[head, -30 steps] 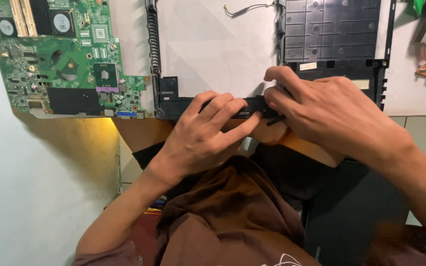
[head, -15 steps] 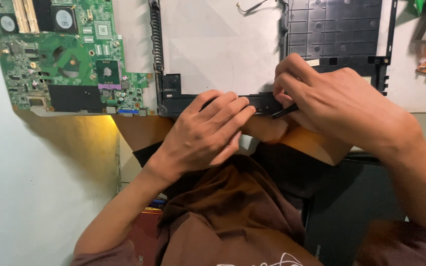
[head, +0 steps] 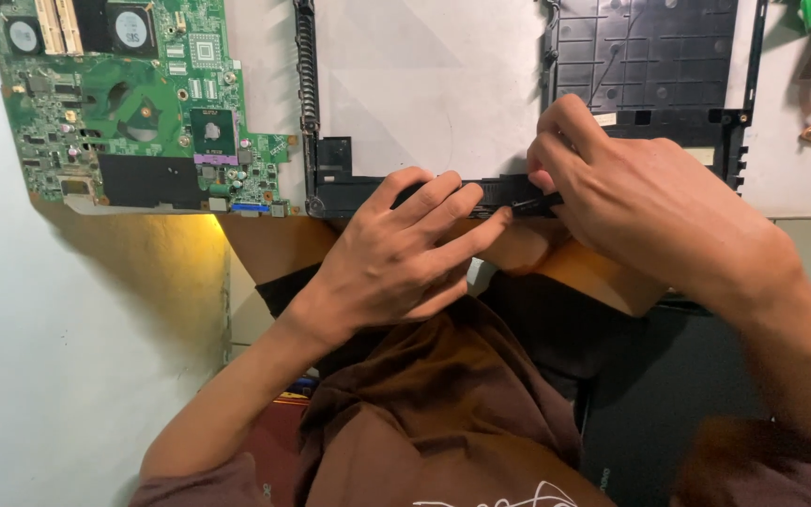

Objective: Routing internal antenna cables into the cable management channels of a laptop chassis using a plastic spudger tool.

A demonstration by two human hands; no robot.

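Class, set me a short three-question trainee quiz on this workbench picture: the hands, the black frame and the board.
1. True or false: the left hand rests on the near edge of the black laptop frame.
2. What lies left of the frame? A) a green circuit board B) a keyboard C) a hammer
3. Fill in: the right hand pinches a thin ____ strip at the frame's edge.

Key: 1 true; 2 A, the green circuit board; 3 black, the thin black strip.

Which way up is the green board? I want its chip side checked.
Chip side up: the green circuit board lies flat, chips and slots visible, left of the black frame.
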